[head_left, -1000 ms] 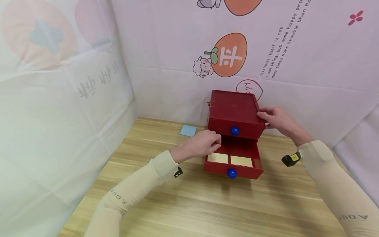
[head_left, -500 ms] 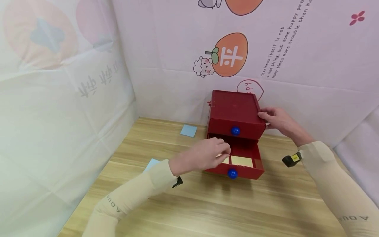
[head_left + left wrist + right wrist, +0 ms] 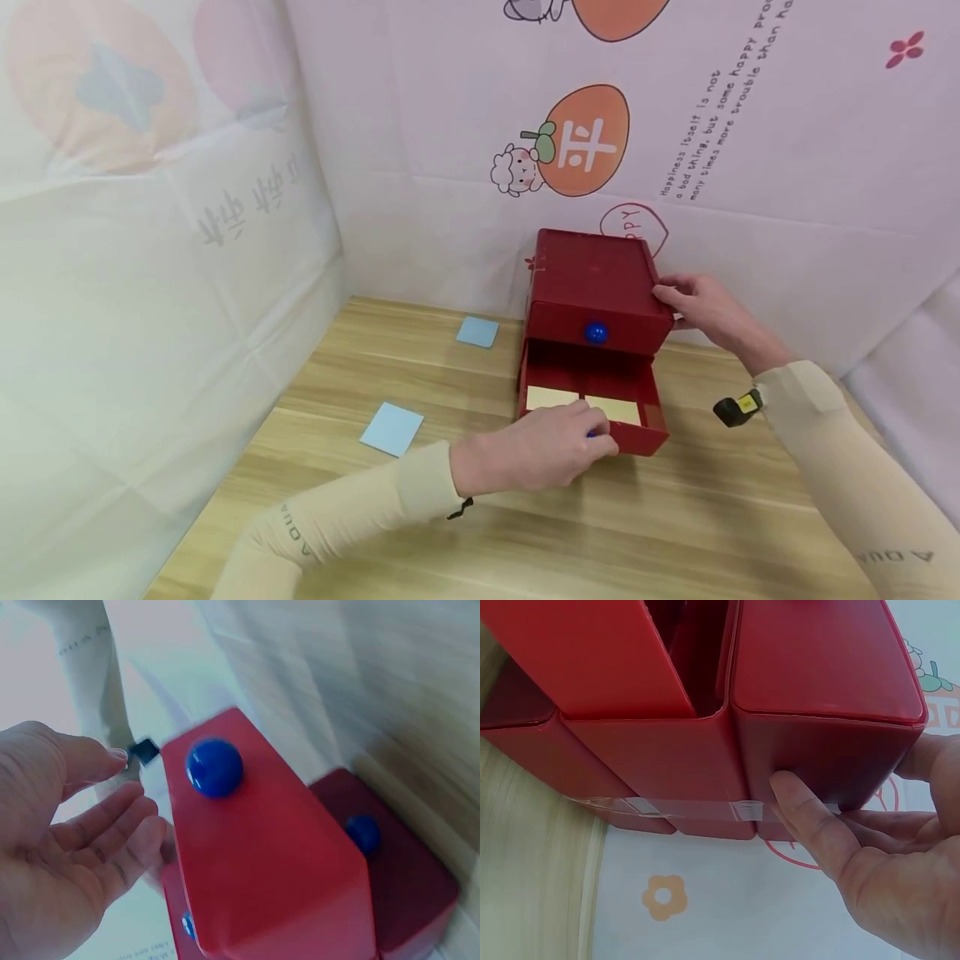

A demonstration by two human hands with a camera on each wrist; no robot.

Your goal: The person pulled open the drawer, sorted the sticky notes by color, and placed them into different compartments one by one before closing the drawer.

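Observation:
A dark red cabinet (image 3: 592,271) of three stacked drawers stands against the back wall. Its middle drawer (image 3: 651,440) is pulled out, with two pale yellow paper squares (image 3: 613,409) showing inside. My left hand (image 3: 536,450) is in front of that drawer, partly covering its blue knob (image 3: 215,767). The left wrist view shows the left fingers loosely bent and apart from the knob. My right hand (image 3: 705,308) holds the cabinet's upper right side, thumb at the top edge. In the right wrist view a finger (image 3: 810,817) presses the side wall.
Two light blue paper squares lie on the wooden table (image 3: 315,500), one nearer (image 3: 392,429) and one by the cabinet's left side (image 3: 477,332). Printed white cloth (image 3: 435,233) hangs behind and at the sides. Clear tape (image 3: 705,810) crosses the cabinet's side.
My left hand has moved right and toward me, from the drawer's left side to its front knob, uncovering the nearer blue square and the yellow ones. The right hand stays on the cabinet.

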